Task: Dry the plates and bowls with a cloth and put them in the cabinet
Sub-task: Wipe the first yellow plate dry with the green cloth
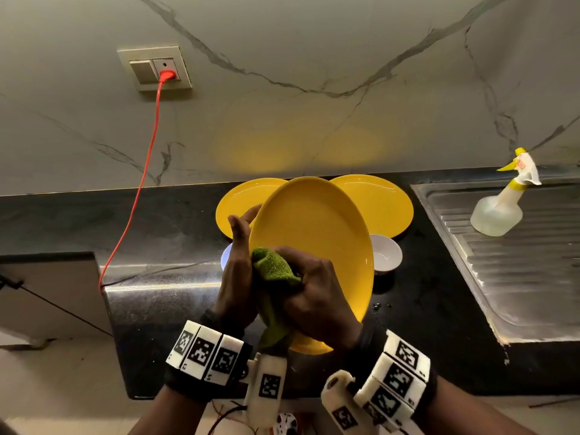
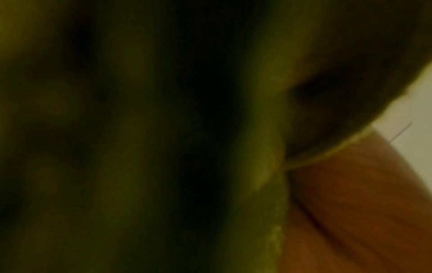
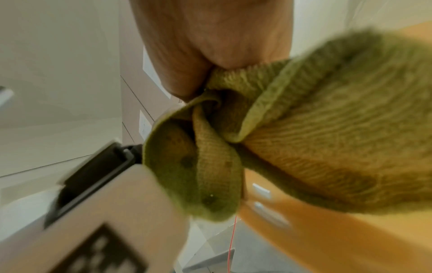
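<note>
A yellow plate (image 1: pixel 317 240) is held tilted above the black counter (image 1: pixel 163 224). My left hand (image 1: pixel 238 262) grips its left rim, thumb up along the edge and fingers behind it. My right hand (image 1: pixel 317 293) clutches a bunched green cloth (image 1: pixel 273 271) against the plate's lower left face. In the right wrist view the green cloth (image 3: pixel 304 138) is pinched under my fingers (image 3: pixel 210 37) on the yellow plate (image 3: pixel 350 240). The left wrist view is dark, filled by the blurred cloth (image 2: pixel 140 147). Two more yellow plates (image 1: pixel 386 205) lie flat behind, and a white bowl (image 1: pixel 384 254) sits at the right.
A steel sink drainboard (image 1: pixel 514 262) lies to the right with a spray bottle (image 1: pixel 502 202) on it. A red cord (image 1: pixel 141 183) runs from a wall socket (image 1: pixel 166 70) down over the counter. A second pale bowl (image 1: pixel 226 255) peeks out behind my left hand.
</note>
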{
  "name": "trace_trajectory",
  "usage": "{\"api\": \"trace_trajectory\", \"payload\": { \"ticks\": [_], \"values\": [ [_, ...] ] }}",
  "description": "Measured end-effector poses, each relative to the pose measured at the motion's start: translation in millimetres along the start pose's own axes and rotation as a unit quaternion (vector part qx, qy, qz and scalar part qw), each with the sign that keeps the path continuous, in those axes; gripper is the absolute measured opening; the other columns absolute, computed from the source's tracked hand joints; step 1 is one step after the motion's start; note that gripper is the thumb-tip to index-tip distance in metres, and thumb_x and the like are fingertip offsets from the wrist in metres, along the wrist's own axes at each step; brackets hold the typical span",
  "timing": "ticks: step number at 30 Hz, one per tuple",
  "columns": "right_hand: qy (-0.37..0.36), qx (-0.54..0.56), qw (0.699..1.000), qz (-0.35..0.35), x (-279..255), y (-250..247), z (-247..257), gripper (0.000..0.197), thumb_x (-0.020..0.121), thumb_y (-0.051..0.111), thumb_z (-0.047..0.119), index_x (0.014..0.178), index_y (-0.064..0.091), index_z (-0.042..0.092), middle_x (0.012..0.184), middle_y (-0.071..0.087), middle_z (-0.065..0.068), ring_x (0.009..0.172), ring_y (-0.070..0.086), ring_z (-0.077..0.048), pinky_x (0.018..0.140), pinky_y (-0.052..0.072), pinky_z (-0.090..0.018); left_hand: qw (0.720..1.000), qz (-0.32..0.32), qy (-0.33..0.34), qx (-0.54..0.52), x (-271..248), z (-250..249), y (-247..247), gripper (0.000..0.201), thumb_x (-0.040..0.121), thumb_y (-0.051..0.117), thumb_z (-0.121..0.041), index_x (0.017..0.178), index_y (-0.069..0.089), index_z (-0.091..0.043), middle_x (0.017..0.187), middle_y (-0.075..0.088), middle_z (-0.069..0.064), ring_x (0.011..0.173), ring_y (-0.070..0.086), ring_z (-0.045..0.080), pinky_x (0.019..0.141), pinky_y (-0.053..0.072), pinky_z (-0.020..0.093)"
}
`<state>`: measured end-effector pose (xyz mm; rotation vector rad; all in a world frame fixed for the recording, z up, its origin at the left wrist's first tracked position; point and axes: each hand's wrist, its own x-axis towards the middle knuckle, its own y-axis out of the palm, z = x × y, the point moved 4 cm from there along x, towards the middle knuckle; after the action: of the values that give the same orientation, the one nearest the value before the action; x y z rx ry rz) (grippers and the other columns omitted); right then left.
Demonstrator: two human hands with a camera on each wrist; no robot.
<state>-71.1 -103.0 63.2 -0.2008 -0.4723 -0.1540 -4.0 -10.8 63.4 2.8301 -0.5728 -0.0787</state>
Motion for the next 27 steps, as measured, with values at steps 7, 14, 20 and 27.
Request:
{"api": "trace_trajectory", "payload": {
  "ticks": [7,14,20,27],
  "values": [
    [0.005,-0.075,0.992,-0.100,35.9,-23.1,-9.8,0.029,0.084,0.073,0.009,0.112,0.066,0.015,0.098,0.071,0.007,0.087,0.064,0.003,0.076,0.045,-0.006,0.999,0.036,-0.002,0.003,-7.3,6.1,11.6,0.058,0.087,0.022,-0.054,0.131,0.050,-0.027,0.111,0.074,-0.009,0.110,0.068,0.012,0.083,0.057,0.023],
    [0.003,-0.024,1.000,-0.019,6.9,2.5,-7.3,0.026,0.082,0.068,0.009,0.108,0.065,0.011,0.093,0.072,0.000,0.084,0.068,-0.010,0.070,0.053,-0.024,0.998,-0.060,-0.012,0.005,-6.9,8.0,-2.7,0.071,0.080,0.041,-0.081,0.124,0.051,-0.026,0.114,0.062,0.029,0.109,0.064,0.043,0.093,0.052,0.063],
    [0.023,-0.051,0.996,-0.074,26.6,-6.6,-15.6,0.025,0.086,0.070,0.012,0.110,0.065,0.012,0.096,0.071,-0.001,0.086,0.067,-0.012,0.074,0.054,-0.026,1.000,0.006,-0.007,-0.005,-4.1,9.9,5.2,0.061,0.085,0.028,-0.063,0.133,0.048,-0.032,0.124,0.065,0.002,0.115,0.066,0.016,0.097,0.055,0.037],
    [0.003,-0.060,0.993,-0.099,24.2,-2.9,-10.1,0.042,0.086,0.066,0.012,0.126,0.059,0.011,0.115,0.067,-0.004,0.106,0.062,-0.014,0.091,0.049,-0.021,0.998,-0.003,0.049,0.034,-13.6,2.4,11.5,0.061,0.088,0.044,-0.059,0.136,0.047,-0.022,0.128,0.062,0.000,0.125,0.059,0.018,0.098,0.052,0.026]
  ]
}}
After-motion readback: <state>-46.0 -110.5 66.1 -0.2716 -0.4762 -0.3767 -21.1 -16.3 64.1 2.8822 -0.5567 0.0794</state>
